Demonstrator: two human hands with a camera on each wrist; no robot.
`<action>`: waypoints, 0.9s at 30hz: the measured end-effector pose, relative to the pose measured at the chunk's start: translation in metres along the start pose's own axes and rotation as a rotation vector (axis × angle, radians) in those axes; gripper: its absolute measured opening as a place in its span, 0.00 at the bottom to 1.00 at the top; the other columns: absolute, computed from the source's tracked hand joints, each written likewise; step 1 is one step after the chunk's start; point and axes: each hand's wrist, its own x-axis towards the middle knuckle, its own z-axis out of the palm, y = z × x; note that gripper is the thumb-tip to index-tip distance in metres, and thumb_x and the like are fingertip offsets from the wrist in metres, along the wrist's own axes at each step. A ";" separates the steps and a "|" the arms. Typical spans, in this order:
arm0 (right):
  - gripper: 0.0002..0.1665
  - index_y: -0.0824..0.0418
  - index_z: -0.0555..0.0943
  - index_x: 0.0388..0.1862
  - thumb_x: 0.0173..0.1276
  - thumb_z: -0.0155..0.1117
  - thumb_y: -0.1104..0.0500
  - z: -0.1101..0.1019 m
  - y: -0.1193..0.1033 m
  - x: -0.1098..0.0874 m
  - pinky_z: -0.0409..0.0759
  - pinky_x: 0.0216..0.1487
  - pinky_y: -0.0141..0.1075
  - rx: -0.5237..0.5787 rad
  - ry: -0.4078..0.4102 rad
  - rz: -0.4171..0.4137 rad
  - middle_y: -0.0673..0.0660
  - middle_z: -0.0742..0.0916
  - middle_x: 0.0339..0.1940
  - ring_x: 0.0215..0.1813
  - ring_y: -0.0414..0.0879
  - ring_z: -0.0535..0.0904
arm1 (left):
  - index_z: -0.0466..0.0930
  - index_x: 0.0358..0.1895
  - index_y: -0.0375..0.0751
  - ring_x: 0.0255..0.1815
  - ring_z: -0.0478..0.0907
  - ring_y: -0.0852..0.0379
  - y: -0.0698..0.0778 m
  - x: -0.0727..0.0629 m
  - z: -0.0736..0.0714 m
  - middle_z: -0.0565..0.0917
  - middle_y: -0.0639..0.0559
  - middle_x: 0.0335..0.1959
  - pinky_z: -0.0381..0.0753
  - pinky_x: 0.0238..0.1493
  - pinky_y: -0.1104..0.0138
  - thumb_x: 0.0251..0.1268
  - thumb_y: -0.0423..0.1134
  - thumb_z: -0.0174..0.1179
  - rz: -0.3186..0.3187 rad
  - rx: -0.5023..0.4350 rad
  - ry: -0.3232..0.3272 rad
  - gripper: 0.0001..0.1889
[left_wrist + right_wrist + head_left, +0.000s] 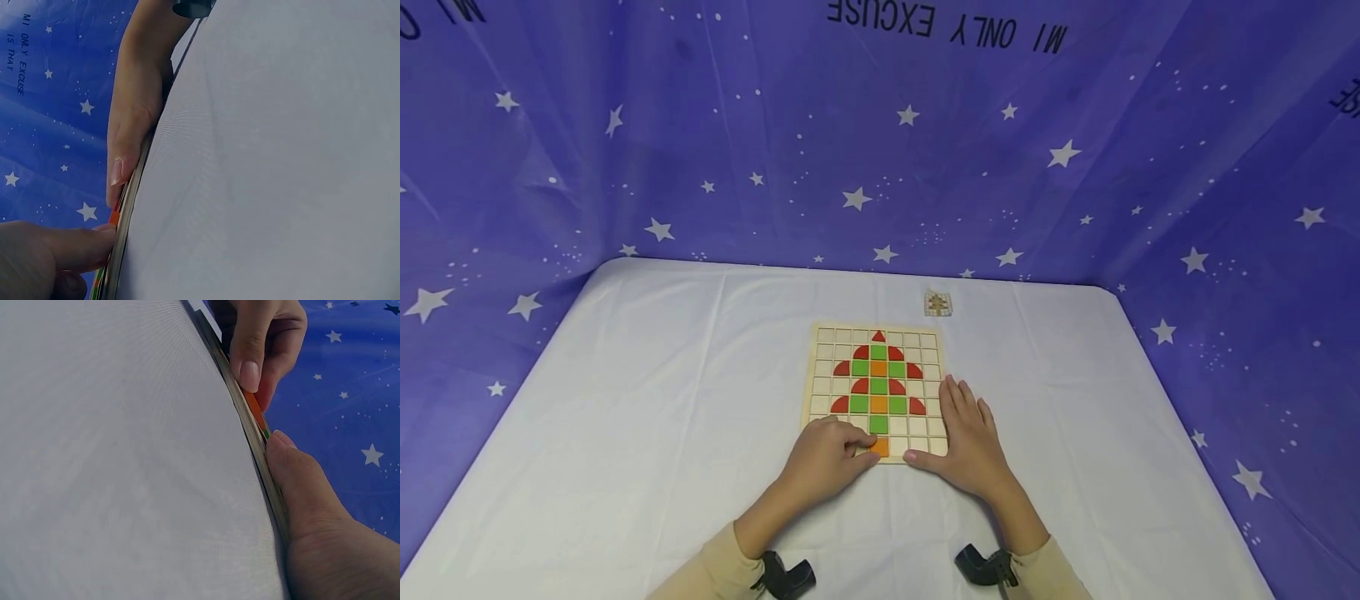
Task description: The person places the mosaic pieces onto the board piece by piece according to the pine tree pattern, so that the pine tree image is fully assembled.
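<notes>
A square wooden board [917, 340] with a grid lies flat on the table. Red, green and orange tiles form a tree on it, with a red triangle [878, 337] at the top. My left hand [829, 454] pinches an orange square tile [880, 447] between thumb and index finger, at the foot of the tree in the bottom row. Just above that tile is a green square tile [878, 424]. My right hand [973, 446] rests along the board's right edge with fingers extended, its thumb at the near edge. The left hand covers the board's lower left corner.
A small card [937, 303] with a tree pattern lies behind the board, towards the right. White cloth [662, 433] covers the table. A purple starry curtain [790, 142] rises at the back and sides. Dark wrist-worn devices [786, 575] sit at both wrists.
</notes>
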 end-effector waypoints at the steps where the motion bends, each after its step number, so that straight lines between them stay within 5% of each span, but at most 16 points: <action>1: 0.78 0.60 0.44 0.82 0.46 0.64 0.18 0.000 0.000 0.000 0.41 0.78 0.58 0.003 -0.002 0.000 0.57 0.50 0.84 0.84 0.55 0.41 | 0.92 0.38 0.55 0.21 0.63 0.69 0.001 0.000 0.000 0.71 0.73 0.13 0.63 0.32 0.72 0.52 0.49 0.75 -0.009 -0.002 -0.004 0.10; 16: 0.78 0.61 0.45 0.82 0.46 0.65 0.19 -0.003 -0.003 -0.001 0.41 0.78 0.59 0.007 -0.002 0.001 0.58 0.51 0.84 0.84 0.56 0.42 | 0.92 0.35 0.53 0.21 0.63 0.68 0.004 0.000 0.002 0.70 0.72 0.11 0.60 0.27 0.73 0.51 0.44 0.75 -0.044 -0.047 0.032 0.07; 27: 0.78 0.59 0.44 0.82 0.46 0.63 0.17 -0.001 -0.001 0.000 0.41 0.78 0.58 0.005 -0.005 -0.002 0.56 0.50 0.84 0.84 0.55 0.41 | 0.92 0.33 0.52 0.22 0.64 0.69 0.005 -0.001 0.004 0.87 0.64 0.22 0.63 0.30 0.73 0.50 0.44 0.76 -0.030 -0.030 0.079 0.07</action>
